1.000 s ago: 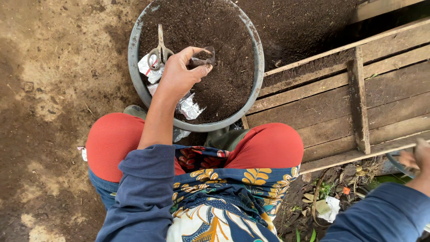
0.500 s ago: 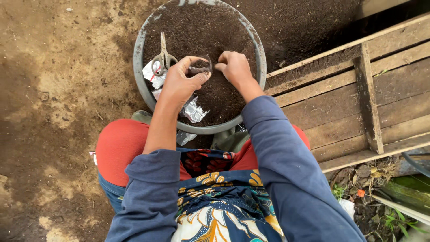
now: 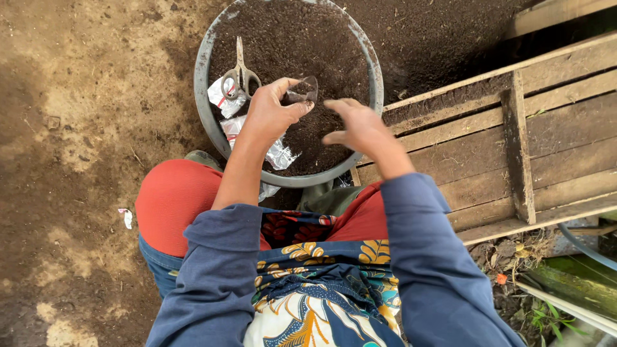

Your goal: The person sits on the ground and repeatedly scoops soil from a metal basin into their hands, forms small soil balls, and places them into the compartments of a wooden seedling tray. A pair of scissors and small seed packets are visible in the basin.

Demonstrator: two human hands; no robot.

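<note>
From the head camera, looking straight down, the left hand [image 3: 270, 115] grips a small clear plastic pot [image 3: 302, 90] between thumb and fingertips, holding it over a round grey basin [image 3: 204, 115] filled with dark soil [image 3: 302, 45]. The pot looks to have some dark soil in it, though how much is hard to make out through the plastic. The right hand [image 3: 360, 125] hovers just beside it, fingers spread and loose, holding nothing; it is blurred, so its fingertips are unclear. A pair of scissors [image 3: 241, 71] lies on the soil at the basin's left side, its handles resting by crumpled plastic wrappers [image 3: 222, 99]. More wrappers lie beneath the left wrist, partly hidden by it. The basin's top rim is cut off by the frame edge, and its near rim is partly covered by the arms. The person's red-clad knees [image 3: 173, 199] sit just below the basin on the bare dirt ground [image 3: 77, 128]. To the right lies a weathered wooden pallet [image 3: 514, 141], cut off at the frame edge.
</note>
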